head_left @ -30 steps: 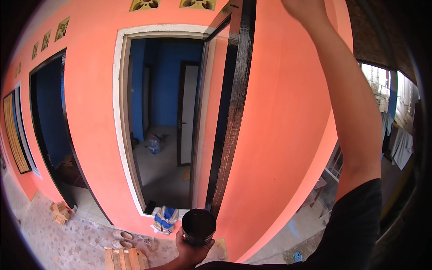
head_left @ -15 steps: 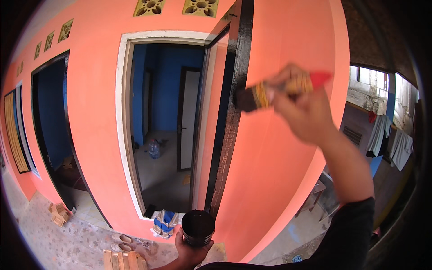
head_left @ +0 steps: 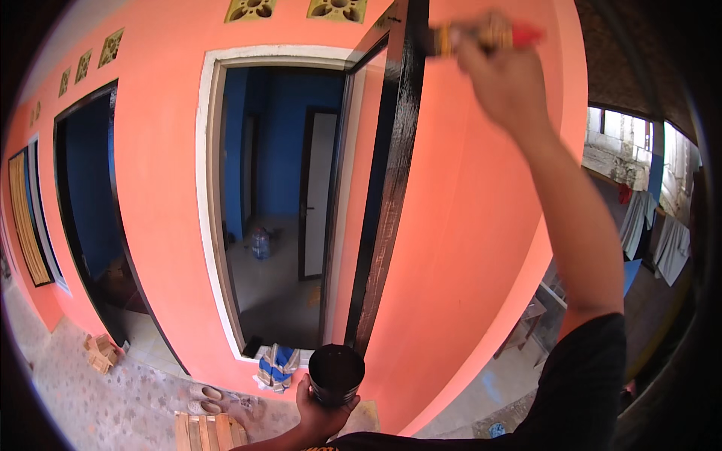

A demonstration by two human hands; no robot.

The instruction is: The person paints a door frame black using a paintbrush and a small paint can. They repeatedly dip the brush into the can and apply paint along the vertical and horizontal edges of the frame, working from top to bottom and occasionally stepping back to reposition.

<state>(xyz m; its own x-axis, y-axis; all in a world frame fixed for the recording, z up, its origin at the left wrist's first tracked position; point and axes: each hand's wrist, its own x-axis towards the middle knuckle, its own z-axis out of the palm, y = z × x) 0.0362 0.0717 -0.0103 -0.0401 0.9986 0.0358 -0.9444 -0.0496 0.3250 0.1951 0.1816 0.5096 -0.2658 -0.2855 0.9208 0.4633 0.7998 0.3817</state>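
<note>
High at the upper right, my right hand (head_left: 505, 75) grips a paintbrush (head_left: 481, 36) with a yellow-black band and a red handle tip. Its dark bristles, blurred by motion, touch or nearly touch the outer edge of an open window sash (head_left: 395, 143). That sash edge is coated in dark, glossy paint, with streaks lower down. Low in the middle, my left hand (head_left: 323, 415) holds up a round dark cup (head_left: 336, 376), its fingers wrapped around the lower part. The cup's inside is black; how full it is cannot be made out.
A white window frame (head_left: 204, 188) in the coral wall (head_left: 466, 248) opens onto a blue room. A striped cloth (head_left: 277, 367) and a dark phone-like object (head_left: 252, 346) lie on its sill. Sandals (head_left: 204, 398) and wooden pieces (head_left: 210, 432) are on the floor below.
My right hand has carried the paintbrush upward along the sash edge. The middle of that edge now looks darker and glossier. My left hand and the cup stay nearly in place.
</note>
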